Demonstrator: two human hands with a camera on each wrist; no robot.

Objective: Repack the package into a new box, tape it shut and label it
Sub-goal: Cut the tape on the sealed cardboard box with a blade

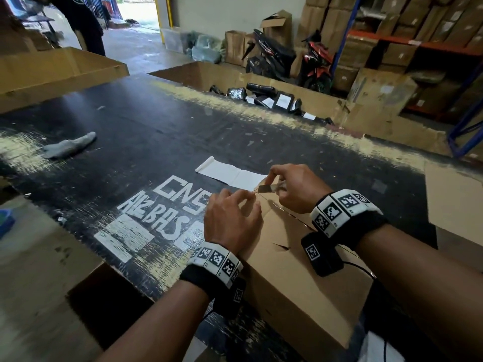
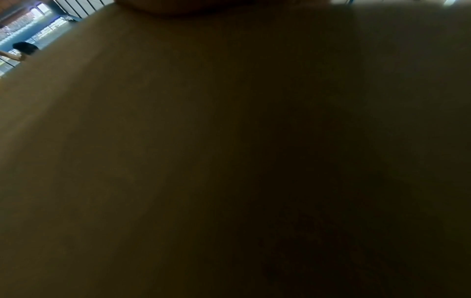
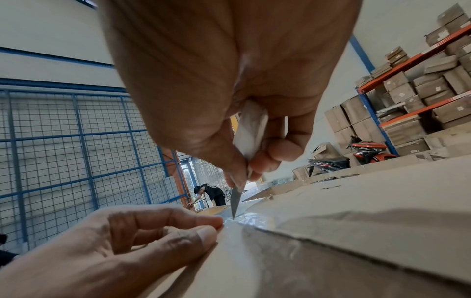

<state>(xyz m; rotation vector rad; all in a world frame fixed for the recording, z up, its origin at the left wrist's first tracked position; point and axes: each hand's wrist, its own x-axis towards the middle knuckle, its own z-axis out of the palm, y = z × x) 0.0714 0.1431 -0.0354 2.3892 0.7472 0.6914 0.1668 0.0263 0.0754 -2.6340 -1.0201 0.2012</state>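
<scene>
A closed cardboard box (image 1: 295, 273) lies on the black worktable (image 1: 146, 131), at its near edge, with its long side running away from the person. Its top flaps meet in a seam covered by clear tape (image 3: 254, 218) at the far end.

The right hand (image 1: 292, 186) is curled around a small cutter blade (image 3: 235, 201) with a pale wrapped handle, pinching it between thumb and fingertips. The blade points down, its tip touching the glossy tape at the far end of the box top. The left hand (image 1: 232, 220) rests on the box just beside the blade, on the left side of the seam. Its thumb and forefinger are pressed together at the tape's edge, apparently pinching it, while the other fingers curl loosely. The left wrist view is dark and blurred, filled with brown cardboard, and shows nothing of the fingers.

Just beyond the hands, a white strip of label paper (image 1: 230, 172) lies flat on the worktable, its far end curling up. A grey rag (image 1: 69, 147) lies towards the table's left edge. White painted letters (image 1: 162, 212) mark the table to the left of the box. Past the far edge stands a large open carton holding black wrapped parcels (image 1: 271, 97), and two motorbikes (image 1: 292, 58) are parked beside shelving stacked with boxes.
</scene>
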